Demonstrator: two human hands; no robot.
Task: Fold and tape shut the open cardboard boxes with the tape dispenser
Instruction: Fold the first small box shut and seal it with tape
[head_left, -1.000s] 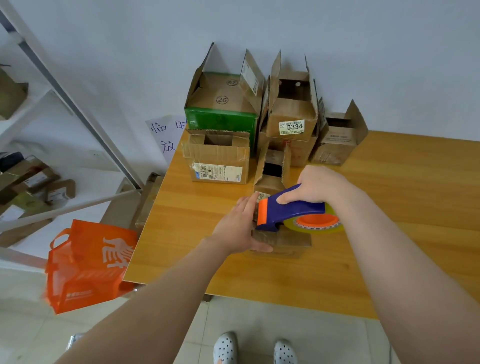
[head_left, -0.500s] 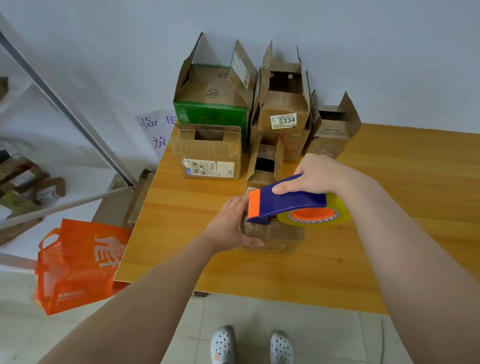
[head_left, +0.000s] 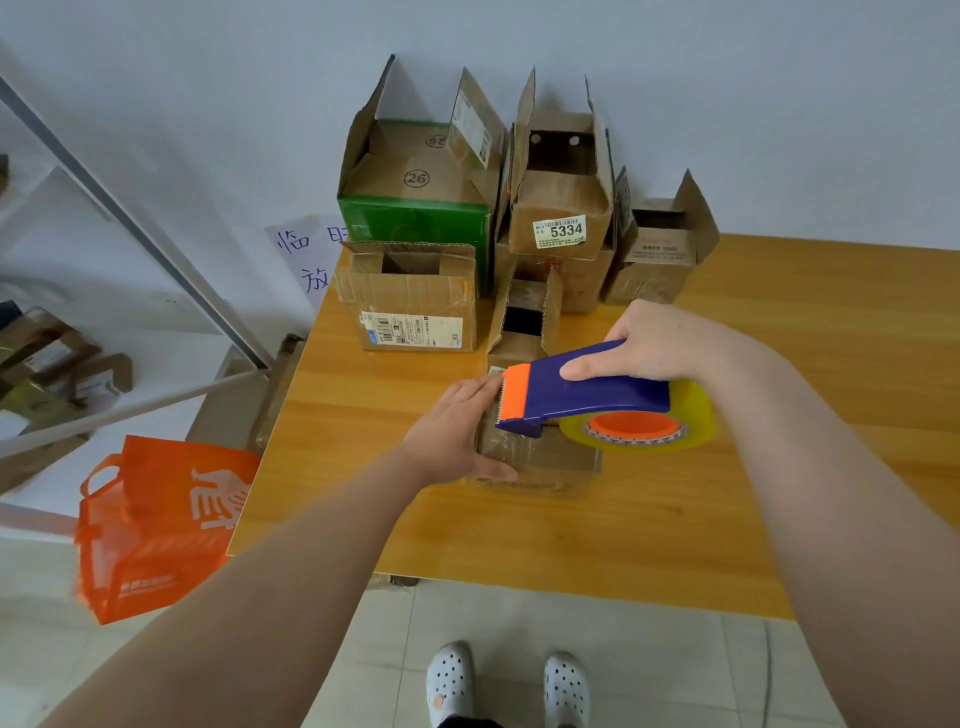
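- At the near side of the table (head_left: 779, 493), in the head view, the small box (head_left: 550, 462) lay between both hands, its long axis running left to right.
- The left hand (head_left: 457, 431) gripped its left end; the right hand (head_left: 654, 343) grasped the tape dispenser (head_left: 587, 395) over its top, blade end leftward — just beside the left fingers.
- The dispenser hid the seam — tape contact could not be told.
- Open boxes (head_left: 415, 296) stood farther back.

Left hand (head_left: 452, 431) and right hand (head_left: 660, 338) bare, forearms (head_left: 291, 571) bare down to the lower corners. Bottom centre: white clogs (head_left: 566, 688) peppered with round holes, an orange spot (head_left: 439, 701) on the left toe, dark cloth (head_left: 467, 723) between them at the edge.
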